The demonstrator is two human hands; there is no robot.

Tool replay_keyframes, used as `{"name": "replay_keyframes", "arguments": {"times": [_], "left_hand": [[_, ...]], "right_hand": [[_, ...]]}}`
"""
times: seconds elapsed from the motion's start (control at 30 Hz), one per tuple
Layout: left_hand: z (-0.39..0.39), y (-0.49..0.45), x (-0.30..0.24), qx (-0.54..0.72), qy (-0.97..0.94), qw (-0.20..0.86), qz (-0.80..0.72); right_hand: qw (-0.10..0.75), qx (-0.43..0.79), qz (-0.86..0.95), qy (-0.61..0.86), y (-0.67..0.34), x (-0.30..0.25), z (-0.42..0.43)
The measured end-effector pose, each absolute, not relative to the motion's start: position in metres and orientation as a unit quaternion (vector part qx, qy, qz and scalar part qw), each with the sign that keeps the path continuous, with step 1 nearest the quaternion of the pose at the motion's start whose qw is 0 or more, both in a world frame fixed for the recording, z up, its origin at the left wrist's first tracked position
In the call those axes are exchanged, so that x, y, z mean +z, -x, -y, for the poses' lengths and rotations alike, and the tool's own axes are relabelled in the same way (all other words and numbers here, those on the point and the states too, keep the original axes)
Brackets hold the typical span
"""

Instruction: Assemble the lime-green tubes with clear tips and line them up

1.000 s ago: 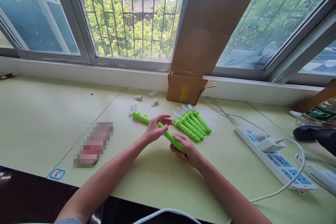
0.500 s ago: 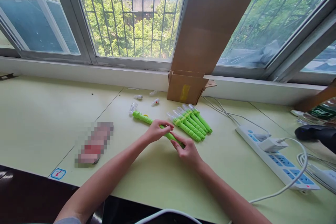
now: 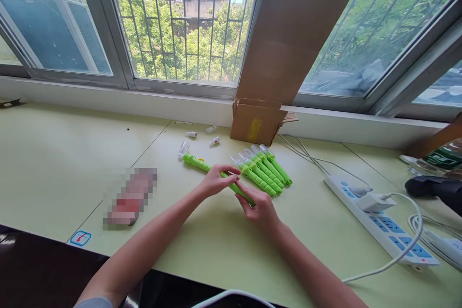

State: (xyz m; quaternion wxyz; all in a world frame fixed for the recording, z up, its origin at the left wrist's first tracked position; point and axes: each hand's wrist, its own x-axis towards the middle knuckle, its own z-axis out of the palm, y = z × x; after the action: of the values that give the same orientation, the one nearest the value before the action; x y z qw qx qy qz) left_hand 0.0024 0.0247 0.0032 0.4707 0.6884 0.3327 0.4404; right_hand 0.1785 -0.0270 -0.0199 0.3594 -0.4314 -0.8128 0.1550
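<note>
Green stick (image 3: 202, 166) gripped between hands, left (image 3: 215, 181), right (image 3: 260, 210)

Six green sticks (image 3: 260, 176), four clear caps (image 3: 183, 148), one power strip (image 3: 388, 228).

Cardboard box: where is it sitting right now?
Head view, just right of centre: the cardboard box stands on the table against the window sill, right behind the row of green sticks.

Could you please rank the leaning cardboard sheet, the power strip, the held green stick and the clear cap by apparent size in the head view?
1. cardboard sheet
2. power strip
3. green stick, partly hidden by the left hand and right hand
4. clear cap
</note>
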Motion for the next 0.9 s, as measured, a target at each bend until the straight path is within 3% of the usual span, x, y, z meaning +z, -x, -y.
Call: {"name": "replay_keyframes", "arguments": {"times": [0.3, 0.63, 0.9], "left_hand": [[-0.022, 0.003, 0.019, 0.462, -0.571, 0.632, -0.246], [-0.029, 0.014, 0.024, 0.379, -0.5, 0.758, -0.178], [-0.033, 0.012, 0.015, 0.302, -0.506, 0.788, -0.178]], "right_hand": [[0.429, 0.277, 0.757, 0.407, -0.172, -0.007, 0.028], [0.332, 0.57, 0.631, 0.408, -0.169, 0.002, 0.029], [0.312, 0.588, 0.638, 0.387, -0.171, -0.003, 0.027]]}}
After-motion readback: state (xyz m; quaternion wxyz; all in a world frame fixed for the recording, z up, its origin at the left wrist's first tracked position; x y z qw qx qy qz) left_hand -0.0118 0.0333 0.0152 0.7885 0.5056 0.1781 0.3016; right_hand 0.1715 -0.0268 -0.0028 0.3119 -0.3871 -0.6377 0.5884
